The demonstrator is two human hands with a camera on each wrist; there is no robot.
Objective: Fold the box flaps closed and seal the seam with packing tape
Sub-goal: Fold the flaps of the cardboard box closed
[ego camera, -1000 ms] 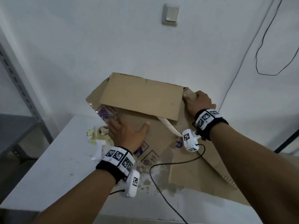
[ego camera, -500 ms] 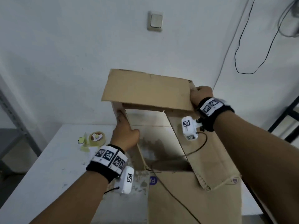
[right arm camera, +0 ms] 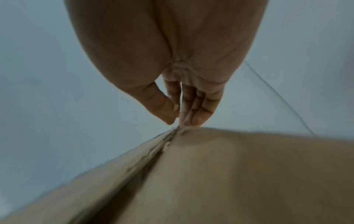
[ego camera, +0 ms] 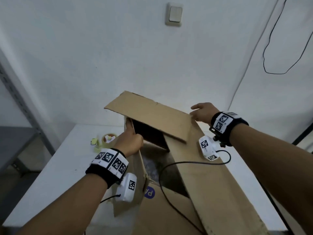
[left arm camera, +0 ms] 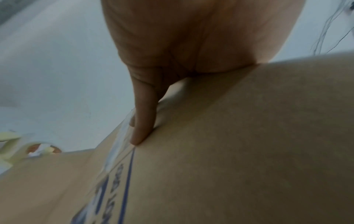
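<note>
Box: a large brown corrugated cardboard box (ego camera: 194, 175) with blue print on its side is stood on the white desk (ego camera: 55, 167), its top not yet closed and its dark inside seen from the head view
Far flap: a plain brown cardboard flap (ego camera: 150, 116) is held tilted over the far end of the opening, its free edge towards the camera
Right flap: a long brown side flap (ego camera: 220, 192) is seen lying outward along the right side of the box
Left hand: the left hand (ego camera: 130, 141) is placed at the box's left wall, near the far corner; the thumb is seen inside the wall and a straight finger (left arm camera: 143, 121) is pressed along the outer face, so the wall's top edge is pinched in this grip
Right hand: the right hand (ego camera: 202, 112) is set at the right corner of the far flap; in the right wrist view the thumb and fingertips (right arm camera: 199, 119) are brought close together just at the cardboard edge, a narrow grip, though whether the edge is truly pinched cannot be told
Tape: a roll of clear packing tape (ego camera: 109, 139) is lain on the desk to the left of the box, near the left hand but apart from it, with small pale yellow pieces (ego camera: 94, 143) beside it
Wall: a white wall with a cream light switch (ego camera: 174, 14) and a loose black cable (ego camera: 271, 48) is seen behind the desk
Shelving: a grey metal rack (ego camera: 17, 102) is stood at the left
</note>
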